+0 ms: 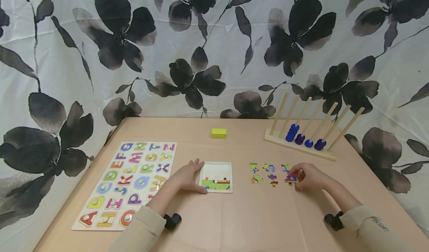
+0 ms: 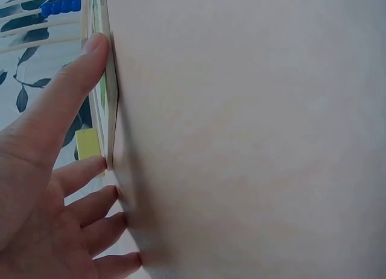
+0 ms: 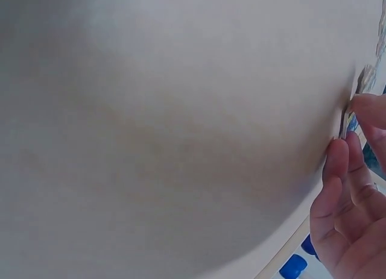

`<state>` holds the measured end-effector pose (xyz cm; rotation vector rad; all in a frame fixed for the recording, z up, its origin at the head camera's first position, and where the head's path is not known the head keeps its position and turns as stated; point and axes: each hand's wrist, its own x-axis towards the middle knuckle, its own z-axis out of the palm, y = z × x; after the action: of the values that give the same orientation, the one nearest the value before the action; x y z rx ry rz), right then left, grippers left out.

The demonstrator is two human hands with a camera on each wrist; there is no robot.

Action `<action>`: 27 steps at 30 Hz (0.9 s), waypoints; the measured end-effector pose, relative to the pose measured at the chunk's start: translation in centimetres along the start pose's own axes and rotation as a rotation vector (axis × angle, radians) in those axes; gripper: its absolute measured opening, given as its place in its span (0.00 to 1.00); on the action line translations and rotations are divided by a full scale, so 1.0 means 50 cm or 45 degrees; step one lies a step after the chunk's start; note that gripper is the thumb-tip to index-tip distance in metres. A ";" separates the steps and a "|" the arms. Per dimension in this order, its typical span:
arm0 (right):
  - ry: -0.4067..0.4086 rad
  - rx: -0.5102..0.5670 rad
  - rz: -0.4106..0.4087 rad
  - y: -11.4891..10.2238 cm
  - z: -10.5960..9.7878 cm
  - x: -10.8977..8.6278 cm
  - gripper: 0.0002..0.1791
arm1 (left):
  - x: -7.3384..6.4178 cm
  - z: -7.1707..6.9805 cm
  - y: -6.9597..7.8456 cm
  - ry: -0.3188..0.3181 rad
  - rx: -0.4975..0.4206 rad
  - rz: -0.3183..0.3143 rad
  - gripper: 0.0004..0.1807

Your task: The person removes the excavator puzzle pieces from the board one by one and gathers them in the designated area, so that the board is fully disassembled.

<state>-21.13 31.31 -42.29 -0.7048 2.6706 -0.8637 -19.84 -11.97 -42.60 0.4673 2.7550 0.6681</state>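
A small square puzzle tray (image 1: 217, 165) with a white rim lies mid-table, its lower part filled with a green and red picture. At its left side my left hand (image 1: 190, 176) is spread, thumb at the near corner and index finger at the far one, both touching the rim. To the right lie several loose jigsaw pieces (image 1: 256, 178) in two rows. My right hand (image 1: 309, 175) is at the rightmost ones, where thumb and fingertips pinch a puzzle piece (image 3: 345, 121) at its edges, close to the table. The fingers partly hide that piece.
An alphabet board (image 1: 110, 175) with knobbed letters lies at the left, partly under my left forearm. A yellow block (image 1: 219, 133) sits near the back edge. At the back right stands a wooden peg rack (image 1: 301, 146) with blue beads (image 1: 292, 132). A floral cloth hangs behind.
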 end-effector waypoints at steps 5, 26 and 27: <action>-0.010 0.020 0.019 -0.002 0.002 0.001 0.17 | 0.001 0.001 -0.003 0.005 0.020 0.001 0.56; 0.088 -0.005 -0.020 -0.047 0.024 0.038 0.17 | 0.006 -0.005 0.006 0.011 0.084 0.041 0.58; 0.094 0.004 -0.021 -0.052 0.027 0.041 0.17 | 0.007 -0.005 0.006 0.005 0.078 0.037 0.58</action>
<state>-21.45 27.76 -41.96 -0.7084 2.7312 -0.9158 -20.14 -11.68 -42.30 0.5209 2.7842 0.5940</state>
